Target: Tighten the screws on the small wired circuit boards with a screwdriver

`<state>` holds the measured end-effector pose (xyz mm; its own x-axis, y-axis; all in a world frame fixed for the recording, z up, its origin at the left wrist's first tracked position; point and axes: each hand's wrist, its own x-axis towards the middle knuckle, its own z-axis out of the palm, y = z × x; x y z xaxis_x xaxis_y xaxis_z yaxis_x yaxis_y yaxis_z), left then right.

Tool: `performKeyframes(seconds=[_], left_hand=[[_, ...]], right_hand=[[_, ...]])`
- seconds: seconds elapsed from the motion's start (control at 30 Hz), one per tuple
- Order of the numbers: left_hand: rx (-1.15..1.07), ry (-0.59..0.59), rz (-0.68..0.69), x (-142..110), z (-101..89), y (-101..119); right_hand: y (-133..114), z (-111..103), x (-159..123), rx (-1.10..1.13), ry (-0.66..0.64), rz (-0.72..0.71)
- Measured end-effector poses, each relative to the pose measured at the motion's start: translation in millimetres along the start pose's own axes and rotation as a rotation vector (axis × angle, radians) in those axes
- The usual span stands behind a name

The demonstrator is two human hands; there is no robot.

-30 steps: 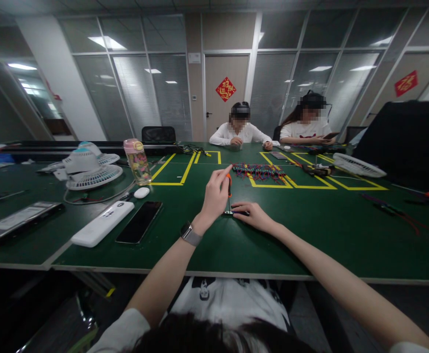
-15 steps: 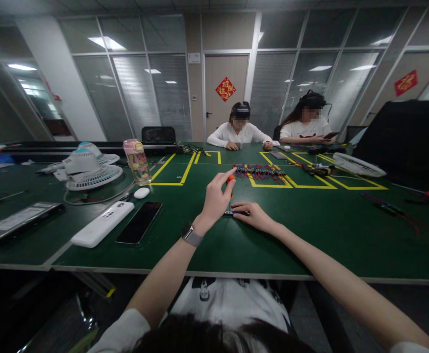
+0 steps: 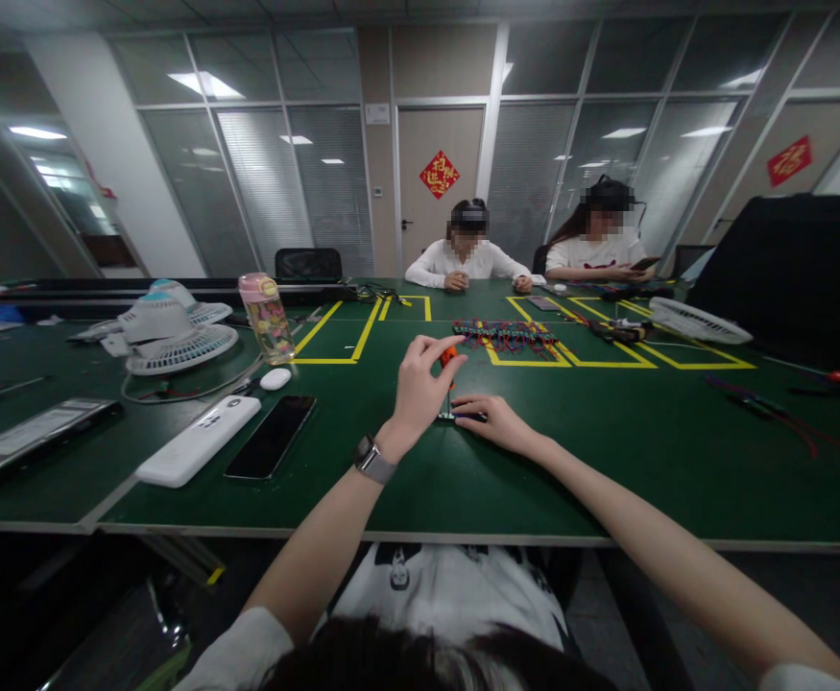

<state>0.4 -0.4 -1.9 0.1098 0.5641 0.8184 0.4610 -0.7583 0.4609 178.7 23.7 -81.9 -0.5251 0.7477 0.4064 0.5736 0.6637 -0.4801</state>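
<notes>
A screwdriver with an orange-red handle stands upright, its thin shaft pointing down. Thumb and forefinger of my left hand curve around that handle from the left. Beneath the tip lies a small circuit board, flat on the table and partly covered by fingers. My right hand rests low on the table with its fingertips closed on the board's right end. A dark part shows under those fingers, too small to make out.
Just beyond my hands lies a row of small boards with red and blue wires. To the left are a black phone, a white power bank, a bottle and fan parts. Two people sit opposite.
The thumb and forefinger of my left hand have spread a little around the handle, and more of its orange shows. My right hand and the board have stayed in place.
</notes>
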Motion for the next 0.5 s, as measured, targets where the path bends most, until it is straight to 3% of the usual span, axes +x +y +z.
performKeyframes(seconds=[0.1, 0.27, 0.4, 0.5], left_hand=[[0.007, 0.025, -0.026, 1.0, -0.4, 0.2], [-0.103, -0.028, 0.000, 2.0, 0.4, -0.7], [-0.028, 0.043, -0.029, 1.2, 0.5, -1.8], [-0.042, 0.020, -0.041, 1.4, 0.6, -1.7]], right_hand=[[-1.4, -0.6, -0.1, 0.000, -0.005, 0.006], [-0.2, -0.1, 0.0, 0.001, -0.008, 0.001], [1.4, 0.8, 0.1, 0.001, -0.004, -0.007], [0.9, 1.0, -0.1, 0.001, 0.000, -0.003]])
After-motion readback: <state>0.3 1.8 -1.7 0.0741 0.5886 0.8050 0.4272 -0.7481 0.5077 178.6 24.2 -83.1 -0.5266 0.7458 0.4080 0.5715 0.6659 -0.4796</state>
